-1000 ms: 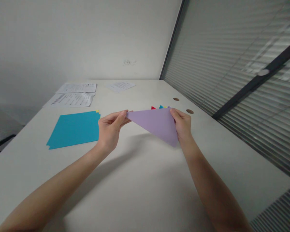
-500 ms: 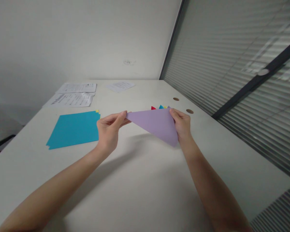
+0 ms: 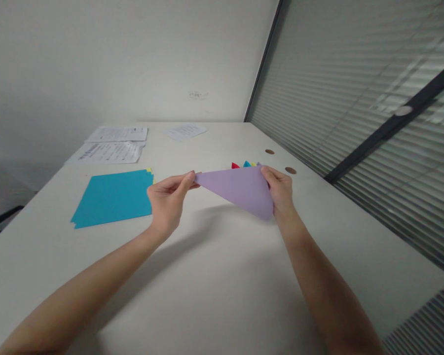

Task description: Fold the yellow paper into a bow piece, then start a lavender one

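A purple sheet of paper (image 3: 237,187), triangular in outline, is held up above the white table between both hands. My left hand (image 3: 168,199) pinches its narrow left corner between thumb and fingers. At the wide right end, my right hand (image 3: 279,190) grips the top corner and side edge, thumb in front. The lower right corner hangs down. Behind its upper edge, small coloured points stick up, among them a red one (image 3: 235,165) and a blue one (image 3: 247,163); the rest of them is hidden by the paper.
A stack of blue paper sheets (image 3: 114,199) with yellow edges peeking out lies left of my left hand. Printed white pages (image 3: 113,152) are at the far left, another (image 3: 186,131) at the back. Window blinds (image 3: 355,98) border the right side of the table (image 3: 207,305).
The purple paper's lower right corner has lifted slightly. Both hands keep their hold and have hardly moved.
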Motion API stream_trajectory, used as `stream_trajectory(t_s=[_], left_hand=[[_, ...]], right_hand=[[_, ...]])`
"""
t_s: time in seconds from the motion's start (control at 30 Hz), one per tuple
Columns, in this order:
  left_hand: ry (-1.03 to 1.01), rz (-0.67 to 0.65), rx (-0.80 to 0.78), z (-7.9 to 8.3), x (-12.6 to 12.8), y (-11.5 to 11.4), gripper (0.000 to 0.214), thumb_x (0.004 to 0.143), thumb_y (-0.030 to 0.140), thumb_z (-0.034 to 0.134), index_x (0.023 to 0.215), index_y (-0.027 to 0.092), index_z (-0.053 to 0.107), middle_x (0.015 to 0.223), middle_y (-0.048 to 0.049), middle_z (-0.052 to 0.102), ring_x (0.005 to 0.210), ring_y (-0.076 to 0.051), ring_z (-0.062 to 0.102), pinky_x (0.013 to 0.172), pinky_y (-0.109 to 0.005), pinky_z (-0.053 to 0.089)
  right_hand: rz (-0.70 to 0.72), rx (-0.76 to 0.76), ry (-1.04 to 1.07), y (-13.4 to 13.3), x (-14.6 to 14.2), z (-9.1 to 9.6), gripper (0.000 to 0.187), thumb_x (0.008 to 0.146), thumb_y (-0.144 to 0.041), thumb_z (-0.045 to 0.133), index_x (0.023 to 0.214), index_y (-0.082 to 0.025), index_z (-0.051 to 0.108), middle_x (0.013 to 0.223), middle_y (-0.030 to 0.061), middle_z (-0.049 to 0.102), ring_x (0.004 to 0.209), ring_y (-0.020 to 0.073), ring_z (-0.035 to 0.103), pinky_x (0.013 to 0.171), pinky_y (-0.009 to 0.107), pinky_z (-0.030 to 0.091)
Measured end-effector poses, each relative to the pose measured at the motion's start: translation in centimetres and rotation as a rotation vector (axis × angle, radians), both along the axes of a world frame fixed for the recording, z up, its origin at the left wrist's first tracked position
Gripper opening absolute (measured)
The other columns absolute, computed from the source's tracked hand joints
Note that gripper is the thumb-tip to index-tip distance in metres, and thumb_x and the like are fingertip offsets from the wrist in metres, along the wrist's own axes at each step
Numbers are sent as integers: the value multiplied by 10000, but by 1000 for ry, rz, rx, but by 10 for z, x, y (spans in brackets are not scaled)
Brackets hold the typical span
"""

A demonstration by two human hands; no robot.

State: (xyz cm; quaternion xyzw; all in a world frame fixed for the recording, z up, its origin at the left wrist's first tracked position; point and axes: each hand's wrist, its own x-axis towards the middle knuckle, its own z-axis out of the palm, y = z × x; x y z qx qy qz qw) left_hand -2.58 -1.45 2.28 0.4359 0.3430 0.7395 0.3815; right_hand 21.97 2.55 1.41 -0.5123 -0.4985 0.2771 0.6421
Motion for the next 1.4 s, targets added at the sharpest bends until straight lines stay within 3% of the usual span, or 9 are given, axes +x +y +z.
stream_trajectory(t_s=[0.1, 0.27, 0.47, 0.6, 0.83, 1.4], left_hand=[[125, 109, 25, -4, -1, 1, 170, 692, 342, 803, 749, 184, 777, 718, -32, 752, 628, -171, 709, 651, -311, 626], [191, 148, 34, -4, -4, 2, 164, 681, 327, 811, 726, 174, 768, 671, -37, 740, 605, -167, 702, 617, -279, 602], [111, -9, 5, -4, -9, 10, 215, 685, 373, 803, 709, 168, 743, 706, -41, 744, 621, -164, 698, 628, -301, 603], [52, -83, 2, -11, -15, 25, 232, 689, 378, 799, 715, 160, 725, 885, -85, 763, 827, -202, 719, 715, -313, 593], [-39, -112, -9, -22, -23, 43, 239, 663, 380, 808, 667, 173, 689, 784, -44, 738, 719, -128, 671, 701, -261, 543], [-70, -256, -16, -14, -29, 42, 242, 584, 362, 863, 630, 188, 701, 772, -45, 730, 728, -143, 664, 742, -302, 532]], right_hand=[[-13, 4, 64, 0, 1, 1, 381, 624, -521, 758, 796, -181, 759, 612, -13, 620, 538, 113, 516, 493, 253, 423], [-9, 32, 64, -1, 3, 3, 351, 627, -522, 761, 743, -191, 755, 623, -11, 630, 539, 110, 516, 480, 243, 403], [5, 93, 118, 0, 2, 5, 295, 602, -488, 795, 708, -216, 755, 628, -21, 636, 552, 111, 529, 528, 257, 434], [-42, 219, -43, -12, -3, 17, 237, 677, -467, 761, 740, -239, 760, 697, -17, 675, 639, 134, 589, 624, 292, 493], [-98, 294, -241, -40, -20, 39, 213, 757, -437, 708, 750, -231, 761, 713, -6, 694, 676, 146, 620, 663, 302, 523], [-125, 320, -180, -34, -12, 34, 157, 750, -389, 724, 774, -241, 771, 715, -12, 697, 670, 144, 625, 648, 296, 529]])
